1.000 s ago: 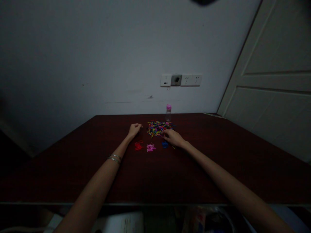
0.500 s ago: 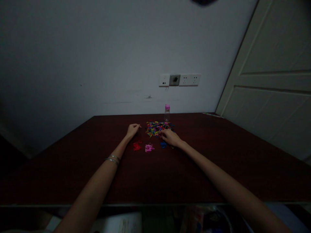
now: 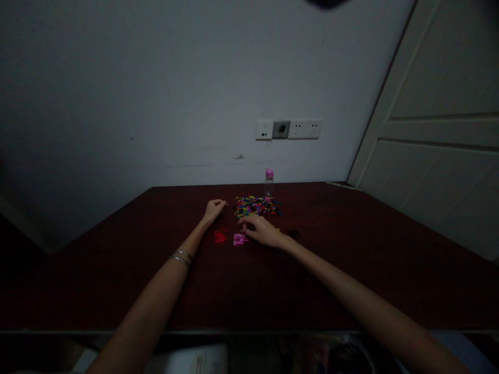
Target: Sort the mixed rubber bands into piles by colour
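Observation:
A mixed heap of small colourful pieces (image 3: 257, 204) lies towards the back of the dark red table (image 3: 249, 291). Nearer to me are a small red pile (image 3: 220, 237) and a small pink pile (image 3: 239, 239). My left hand (image 3: 214, 209) rests left of the heap, fingers curled together; whether something tiny is between them cannot be made out. Just above and right of the pink pile is my right hand (image 3: 260, 230), its fingers bent downwards in a pinch, what they hold too small to name. Dark pieces (image 3: 293, 234) lie right of its wrist.
Behind the heap stands a clear bottle with a pink cap (image 3: 268, 182). Sockets (image 3: 304, 129) are on the wall beyond the table. A panelled door (image 3: 440, 119) is at the right. Below the front edge, a white object (image 3: 195, 359) shows.
My right hand has moved left and towards me, from the heap's near edge to the pink pile. It now covers the blue pieces, and dark pieces show beside its wrist. My left hand has hardly moved.

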### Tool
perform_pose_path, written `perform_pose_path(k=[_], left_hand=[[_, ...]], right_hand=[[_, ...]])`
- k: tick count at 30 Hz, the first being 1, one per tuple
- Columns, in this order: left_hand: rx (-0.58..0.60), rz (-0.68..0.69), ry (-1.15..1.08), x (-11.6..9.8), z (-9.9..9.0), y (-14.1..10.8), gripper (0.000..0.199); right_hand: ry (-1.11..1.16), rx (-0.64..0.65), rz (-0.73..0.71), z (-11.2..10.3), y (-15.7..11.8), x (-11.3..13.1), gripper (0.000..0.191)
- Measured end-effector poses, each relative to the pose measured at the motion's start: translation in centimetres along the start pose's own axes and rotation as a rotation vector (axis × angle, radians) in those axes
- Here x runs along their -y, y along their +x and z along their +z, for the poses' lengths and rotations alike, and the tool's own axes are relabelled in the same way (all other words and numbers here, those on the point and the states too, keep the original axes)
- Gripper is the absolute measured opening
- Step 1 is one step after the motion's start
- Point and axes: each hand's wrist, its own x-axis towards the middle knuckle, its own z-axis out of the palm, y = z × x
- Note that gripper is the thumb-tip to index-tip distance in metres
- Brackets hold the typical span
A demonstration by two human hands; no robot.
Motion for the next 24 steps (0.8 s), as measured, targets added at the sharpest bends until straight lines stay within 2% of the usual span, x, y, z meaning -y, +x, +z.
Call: perform_pose_path(k=[4, 7, 9, 12, 14, 20, 24], left_hand=[[-0.022, 0.029, 0.055, -0.5, 0.2, 0.3, 0.028], [0.002, 0.066, 0.131, -1.8, 0.4, 0.4, 0.023], [0.126, 0.076, 0.177, -3.1, 0.5, 0.3, 0.022], [0.388, 0.099, 0.238, -5.1, 1.0, -0.4, 0.02], [0.472, 0.118, 0.293, -6.0, 1.4, -1.1, 0.015], [0.424, 0.079, 0.395, -6.6, 2.2, -2.7, 0.004], [0.478, -0.001, 0.391, -6.1, 2.3, -2.8, 0.004]], right_hand=[[0.058, 0.031, -0.049, 0.2, -0.2, 0.3, 0.028], [0.09, -0.015, -0.026, -0.6, -0.2, -0.5, 0.027], [0.111, -0.075, 0.004, -1.4, -0.1, -1.4, 0.027], [0.116, -0.162, 0.061, -2.4, -0.3, -3.0, 0.026], [0.104, -0.214, 0.103, -3.0, -0.6, -4.1, 0.026], [0.062, -0.261, 0.198, -4.1, -1.7, -6.7, 0.028], [0.044, -0.285, 0.243, -4.5, -2.1, -7.5, 0.028]])
